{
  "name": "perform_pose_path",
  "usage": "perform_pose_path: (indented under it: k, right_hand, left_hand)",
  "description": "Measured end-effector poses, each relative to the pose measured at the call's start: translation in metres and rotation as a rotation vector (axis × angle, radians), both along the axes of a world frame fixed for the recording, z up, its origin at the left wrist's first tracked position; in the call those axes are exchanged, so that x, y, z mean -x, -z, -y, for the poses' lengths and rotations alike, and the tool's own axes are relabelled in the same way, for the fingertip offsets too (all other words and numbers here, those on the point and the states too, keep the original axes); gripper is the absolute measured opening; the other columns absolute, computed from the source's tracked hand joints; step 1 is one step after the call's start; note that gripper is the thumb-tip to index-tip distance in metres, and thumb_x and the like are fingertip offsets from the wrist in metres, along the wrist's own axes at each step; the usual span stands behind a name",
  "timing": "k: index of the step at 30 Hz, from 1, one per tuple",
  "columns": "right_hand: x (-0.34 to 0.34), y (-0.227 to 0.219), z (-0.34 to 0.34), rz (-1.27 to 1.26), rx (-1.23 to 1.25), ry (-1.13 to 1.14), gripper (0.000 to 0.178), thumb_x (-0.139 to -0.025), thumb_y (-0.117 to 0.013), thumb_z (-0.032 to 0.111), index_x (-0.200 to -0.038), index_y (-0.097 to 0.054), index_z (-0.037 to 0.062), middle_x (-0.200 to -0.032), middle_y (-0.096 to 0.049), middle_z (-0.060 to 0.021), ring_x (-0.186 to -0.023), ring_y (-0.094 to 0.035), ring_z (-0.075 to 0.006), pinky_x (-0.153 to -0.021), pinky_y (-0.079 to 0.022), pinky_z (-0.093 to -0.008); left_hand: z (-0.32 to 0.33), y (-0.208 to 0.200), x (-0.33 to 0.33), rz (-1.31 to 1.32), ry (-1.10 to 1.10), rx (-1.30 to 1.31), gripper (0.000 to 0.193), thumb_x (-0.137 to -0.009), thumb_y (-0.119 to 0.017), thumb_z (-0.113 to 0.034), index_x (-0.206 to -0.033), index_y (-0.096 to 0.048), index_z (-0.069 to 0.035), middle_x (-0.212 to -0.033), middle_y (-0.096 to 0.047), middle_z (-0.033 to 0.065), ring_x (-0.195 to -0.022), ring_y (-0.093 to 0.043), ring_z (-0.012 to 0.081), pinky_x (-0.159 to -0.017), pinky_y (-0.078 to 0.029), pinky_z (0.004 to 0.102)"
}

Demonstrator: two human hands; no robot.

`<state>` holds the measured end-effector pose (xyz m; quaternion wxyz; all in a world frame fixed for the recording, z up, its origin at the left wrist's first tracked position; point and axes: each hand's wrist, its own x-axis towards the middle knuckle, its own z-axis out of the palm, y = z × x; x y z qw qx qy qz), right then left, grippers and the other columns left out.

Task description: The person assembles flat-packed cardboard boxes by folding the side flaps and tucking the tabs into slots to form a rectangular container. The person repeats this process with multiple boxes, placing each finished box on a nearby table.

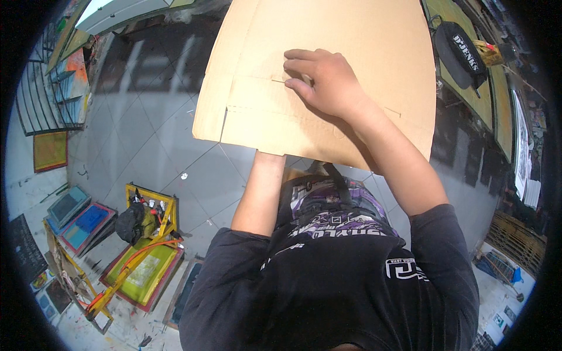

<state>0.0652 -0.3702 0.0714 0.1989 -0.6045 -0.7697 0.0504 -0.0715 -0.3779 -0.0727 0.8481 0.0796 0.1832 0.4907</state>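
Observation:
A large brown cardboard sheet [328, 35], creased and cut with short slits, spans the upper middle in front of me. My right hand [325, 82] lies on its upper face, palm down. The fingers reach left and the thumb stays apart from them, its tip beside a short slit [278, 81]. Nothing shows in this hand's grasp. My left forearm [260, 190] goes under the sheet's near edge, so the left hand is hidden beneath the cardboard. Whether it grips the sheet or only props it from below does not show.
Grey floor tiles [140, 140] lie below. At the lower left are a yellow frame [175, 213] with a dark bundle, a yellow-green screen frame [143, 272] and stacked frames [85, 219]. A black cap [459, 55] rests on a bench [500, 111] at right.

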Motion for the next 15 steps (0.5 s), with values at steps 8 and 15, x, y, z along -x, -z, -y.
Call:
perform_pose_path:
  k: [8,15]
  right_hand:
    - [-0.0001,0.0125,-0.0006,-0.013,-0.149,-0.065,0.015,-0.081,-0.059,0.016,-0.086,-0.065,0.0028,-0.1,-0.062,-0.0078,-0.088,-0.06,-0.0254,-0.073,-0.049,-0.0373]
    - [0.0076,0.0082,0.0011,-0.012,-0.139,-0.032,0.016,-0.08,-0.06,0.017,-0.086,-0.064,0.0026,-0.096,-0.061,-0.0086,-0.086,-0.059,-0.0251,-0.073,-0.049,-0.0366]
  left_hand:
    - [0.0005,0.001,-0.002,-0.013,0.003,0.008,0.07,-0.083,-0.055,-0.038,-0.136,-0.024,-0.004,-0.132,-0.033,0.0204,-0.122,-0.038,0.0324,-0.098,-0.039,0.0428]
    - [0.0006,0.0033,-0.0026,-0.017,0.006,0.017,0.072,-0.082,-0.056,-0.038,-0.136,-0.023,-0.003,-0.132,-0.033,0.0208,-0.122,-0.038,0.0327,-0.098,-0.039,0.0429]
